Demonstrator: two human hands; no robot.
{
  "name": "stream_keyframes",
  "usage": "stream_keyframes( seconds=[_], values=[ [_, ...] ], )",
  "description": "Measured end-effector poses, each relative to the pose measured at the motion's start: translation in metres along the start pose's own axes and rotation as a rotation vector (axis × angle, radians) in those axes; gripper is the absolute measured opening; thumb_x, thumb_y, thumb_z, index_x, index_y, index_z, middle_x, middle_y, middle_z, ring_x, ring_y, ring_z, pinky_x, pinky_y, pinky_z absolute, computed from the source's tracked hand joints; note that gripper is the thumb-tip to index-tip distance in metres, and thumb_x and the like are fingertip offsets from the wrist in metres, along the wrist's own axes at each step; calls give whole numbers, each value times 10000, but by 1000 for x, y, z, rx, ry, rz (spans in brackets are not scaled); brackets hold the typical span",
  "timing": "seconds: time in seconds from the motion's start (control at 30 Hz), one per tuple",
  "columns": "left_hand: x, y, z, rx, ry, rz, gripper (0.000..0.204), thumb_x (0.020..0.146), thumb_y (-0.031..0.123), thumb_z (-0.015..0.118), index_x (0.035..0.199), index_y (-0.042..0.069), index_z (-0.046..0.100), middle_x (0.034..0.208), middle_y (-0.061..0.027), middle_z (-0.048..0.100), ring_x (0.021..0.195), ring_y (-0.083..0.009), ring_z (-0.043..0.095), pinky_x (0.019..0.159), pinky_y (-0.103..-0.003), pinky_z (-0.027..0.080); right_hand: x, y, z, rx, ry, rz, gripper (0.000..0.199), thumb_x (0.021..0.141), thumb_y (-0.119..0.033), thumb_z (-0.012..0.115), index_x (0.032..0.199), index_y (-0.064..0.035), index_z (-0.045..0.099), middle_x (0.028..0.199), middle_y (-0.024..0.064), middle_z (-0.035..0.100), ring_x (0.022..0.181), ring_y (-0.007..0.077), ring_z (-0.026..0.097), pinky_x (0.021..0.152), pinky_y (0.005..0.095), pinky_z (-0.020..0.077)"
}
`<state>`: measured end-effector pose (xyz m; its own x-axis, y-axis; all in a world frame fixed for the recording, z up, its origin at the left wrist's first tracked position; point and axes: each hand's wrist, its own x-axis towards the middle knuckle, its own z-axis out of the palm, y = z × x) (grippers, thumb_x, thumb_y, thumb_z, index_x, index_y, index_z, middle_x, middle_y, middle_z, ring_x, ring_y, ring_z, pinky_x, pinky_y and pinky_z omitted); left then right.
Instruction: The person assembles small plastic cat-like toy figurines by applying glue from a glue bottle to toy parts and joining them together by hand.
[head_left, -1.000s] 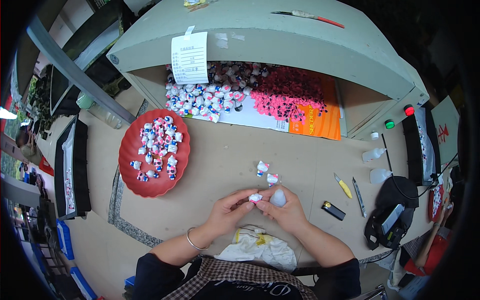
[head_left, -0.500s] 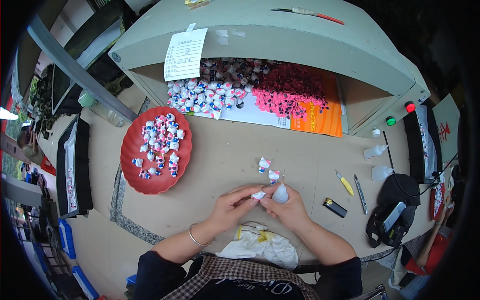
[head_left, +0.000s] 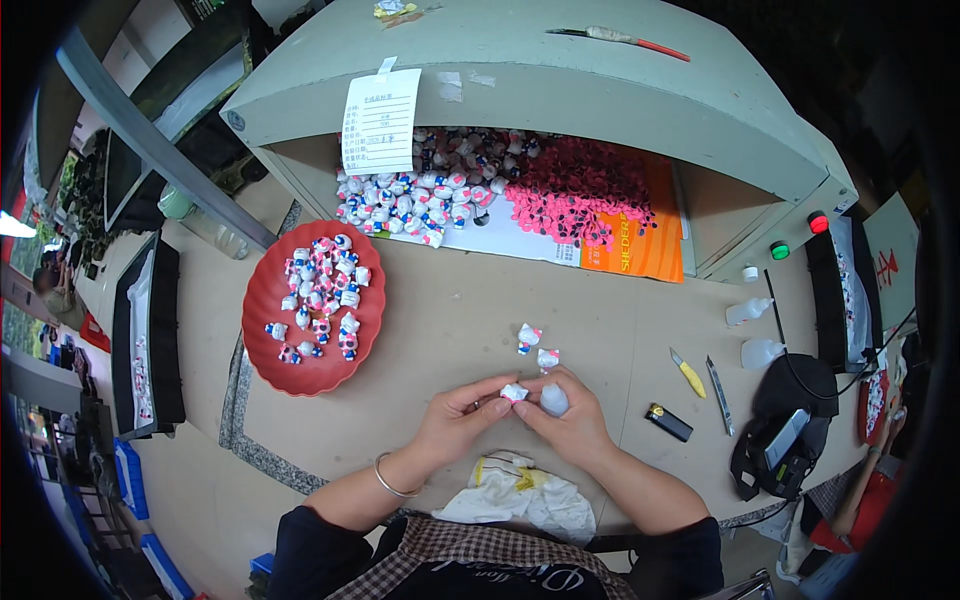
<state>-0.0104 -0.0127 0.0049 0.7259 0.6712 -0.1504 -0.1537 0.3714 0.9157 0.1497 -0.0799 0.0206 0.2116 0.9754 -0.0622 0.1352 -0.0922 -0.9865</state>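
Note:
Near the table's front, my left hand [head_left: 450, 415] pinches a small white-and-pink cat figurine [head_left: 514, 392] between thumb and fingers. Closed around a small translucent squeeze bottle [head_left: 554, 400], my right hand [head_left: 578, 428] also has its thumb tip against the figurine. The bottle's thin tip is hard to make out now. Just beyond my fingers, two more cat figurines, one farther off [head_left: 529, 337] and one closer [head_left: 548, 359], sit on the table. A scalloped red dish [head_left: 262, 345] with many painted figurines stands to the left.
A grey shelf [head_left: 620, 110] spans the back, with heaped white figurines [head_left: 420, 200] and pink pieces [head_left: 570, 205] beneath it. At right lie a yellow-handled knife [head_left: 690, 376], a metal tool [head_left: 719, 395], a black lighter [head_left: 668, 421] and a black bag [head_left: 790, 430]. A stained cloth [head_left: 520, 495] lies near me.
The bottle in my right hand has tipped, and its upright needle no longer shows. The figurine has turned between my fingers. The whole view has shifted slightly.

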Motion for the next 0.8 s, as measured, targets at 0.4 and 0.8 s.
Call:
stream_keyframes(
  seconds=[0.4,0.8],
  values=[
    [1,2,0,-184,25,-103,285,855,37,485,1136,-5,502,1082,-103,549,979,-168,532,855,-302,463,0,-3,0,-21,32,-41,173,716,-89,662,857,-15,596,749,42,497,687,139,499,618,258,413],
    [7,39,-14,-494,333,250,379,852,113,517,1206,42,400,1120,-86,512,967,-163,530,833,-277,456,-2,-8,-19,280,80,123,236,790,-68,590,1007,-17,513,816,29,517,723,110,533,630,228,442]
  ],
)
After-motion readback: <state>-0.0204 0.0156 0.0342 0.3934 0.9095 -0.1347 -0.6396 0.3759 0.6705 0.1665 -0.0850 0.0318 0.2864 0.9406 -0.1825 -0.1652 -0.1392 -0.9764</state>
